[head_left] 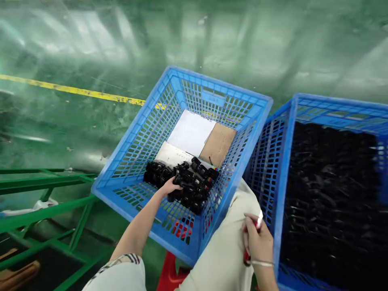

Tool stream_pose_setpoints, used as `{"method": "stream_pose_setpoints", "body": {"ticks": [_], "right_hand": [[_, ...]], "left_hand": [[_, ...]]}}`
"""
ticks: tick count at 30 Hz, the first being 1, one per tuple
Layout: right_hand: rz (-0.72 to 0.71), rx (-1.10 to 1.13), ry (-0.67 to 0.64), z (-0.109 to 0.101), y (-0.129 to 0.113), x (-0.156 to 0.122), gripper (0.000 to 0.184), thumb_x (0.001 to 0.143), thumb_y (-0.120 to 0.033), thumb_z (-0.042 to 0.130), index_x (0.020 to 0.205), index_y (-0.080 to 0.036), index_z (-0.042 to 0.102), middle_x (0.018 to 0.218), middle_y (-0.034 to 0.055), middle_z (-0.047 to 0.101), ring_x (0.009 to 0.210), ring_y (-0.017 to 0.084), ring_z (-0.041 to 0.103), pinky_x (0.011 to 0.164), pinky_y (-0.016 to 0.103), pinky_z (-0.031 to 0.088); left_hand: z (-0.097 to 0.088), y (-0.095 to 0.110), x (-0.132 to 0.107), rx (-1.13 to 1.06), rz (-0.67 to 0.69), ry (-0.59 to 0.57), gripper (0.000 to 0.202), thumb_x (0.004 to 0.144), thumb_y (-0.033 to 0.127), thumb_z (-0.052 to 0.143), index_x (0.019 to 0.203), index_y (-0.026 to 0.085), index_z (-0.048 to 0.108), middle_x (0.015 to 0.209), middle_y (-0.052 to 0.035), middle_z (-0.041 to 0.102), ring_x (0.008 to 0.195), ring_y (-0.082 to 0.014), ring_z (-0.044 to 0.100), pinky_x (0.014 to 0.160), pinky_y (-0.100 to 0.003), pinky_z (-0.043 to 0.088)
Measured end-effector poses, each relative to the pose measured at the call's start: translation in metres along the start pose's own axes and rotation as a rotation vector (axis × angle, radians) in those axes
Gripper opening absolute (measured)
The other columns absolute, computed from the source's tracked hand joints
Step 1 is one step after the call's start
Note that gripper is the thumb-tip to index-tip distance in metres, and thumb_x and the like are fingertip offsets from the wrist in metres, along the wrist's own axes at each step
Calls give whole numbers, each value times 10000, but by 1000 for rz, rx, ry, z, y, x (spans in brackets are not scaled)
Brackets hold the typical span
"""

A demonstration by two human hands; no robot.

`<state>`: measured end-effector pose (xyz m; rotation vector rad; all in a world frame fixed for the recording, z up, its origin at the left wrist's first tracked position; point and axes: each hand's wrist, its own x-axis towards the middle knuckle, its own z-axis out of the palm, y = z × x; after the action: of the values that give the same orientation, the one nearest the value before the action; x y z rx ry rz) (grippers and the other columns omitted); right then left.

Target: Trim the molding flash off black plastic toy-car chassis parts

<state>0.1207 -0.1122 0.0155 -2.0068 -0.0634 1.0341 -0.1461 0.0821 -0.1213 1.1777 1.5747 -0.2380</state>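
Note:
My left hand (170, 186) reaches down into the blue crate (133, 204) in the middle, its fingers closed on a black plastic part at the near edge of a pile. Heaped black parts (189, 182) cover the near end of the crate floor, and their exact kind is too small to make out. Over my right knee, my right hand (257, 238) is closed around a red-handled knife (246, 256). Its short bright blade (260, 216) sticks out above the fingers, pointing up.
White sheets (192, 131) and brown cardboard (218, 141) line the crate's far end. To the right stands a second blue crate (286, 173) filled with black parts (332, 194). A green metal frame (45, 216) is at left. Below me shows a red stool (169, 273).

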Motion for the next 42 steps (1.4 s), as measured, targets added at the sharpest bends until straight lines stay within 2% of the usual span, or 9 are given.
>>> {"method": "stream_pose_setpoints", "body": {"ticks": [5,10,14,19,24,27,30,37,42], "right_hand": [[-52,141,-32,-57,19,-52,477,697,-599,630,925,-187,552,531,-72,526,274,49,277,287,214,180],[-202,171,103,-126,66,-131,478,731,-627,582,855,-165,591,473,-59,496,378,89,369,404,230,319],[-286,216,192,-182,102,-178,412,806,-586,508,786,-181,579,430,-57,483,425,102,422,514,231,390],[-328,260,286,-260,139,-236,436,838,-623,418,786,-208,540,454,-47,503,441,110,461,504,223,390],[-359,404,554,-332,162,-299,459,849,-638,400,872,-213,570,485,-29,540,460,124,494,522,232,405],[-348,482,821,-372,176,-326,423,861,-603,425,889,-217,597,496,-30,537,463,124,484,520,233,400],[-335,501,948,-399,192,-339,399,850,-584,464,873,-214,612,477,-39,510,445,115,451,486,226,374],[-288,601,1043,-432,206,-341,365,845,-558,486,880,-217,612,505,-42,521,418,103,419,383,210,300],[-315,552,1107,-461,206,-335,360,823,-550,531,879,-213,643,688,22,661,449,113,484,360,216,323]], "left_hand": [[-1,39,-95,-201,220,58,472,587,261,764,1022,174,604,915,-29,723,917,-248,678,816,-353,545],[27,138,-201,-157,613,-50,689,515,359,775,1126,116,571,989,-94,712,1005,-318,638,906,-433,492],[104,221,-299,75,962,-139,622,540,340,771,1104,149,589,970,-73,696,927,-300,642,836,-431,516],[244,282,-453,482,1586,-484,420,646,205,633,1066,213,624,1172,-76,599,1149,-275,537,1007,-416,409],[386,282,-586,759,1972,-734,452,642,167,679,1085,227,608,1152,-63,586,1121,-245,529,988,-399,378],[460,267,-634,870,2098,-831,410,612,194,726,1007,216,618,1059,-37,611,1033,-230,563,929,-376,391],[518,246,-660,979,2136,-864,393,600,234,739,977,218,631,1063,-33,616,981,-230,574,906,-376,399],[588,217,-680,1310,2087,-803,530,613,326,723,1131,294,613,1161,-45,575,1033,-302,517,899,-448,435],[601,226,-691,1455,1972,-1035,866,584,503,762,1359,350,410,1365,-97,391,1217,-363,427,993,-507,384]]}}
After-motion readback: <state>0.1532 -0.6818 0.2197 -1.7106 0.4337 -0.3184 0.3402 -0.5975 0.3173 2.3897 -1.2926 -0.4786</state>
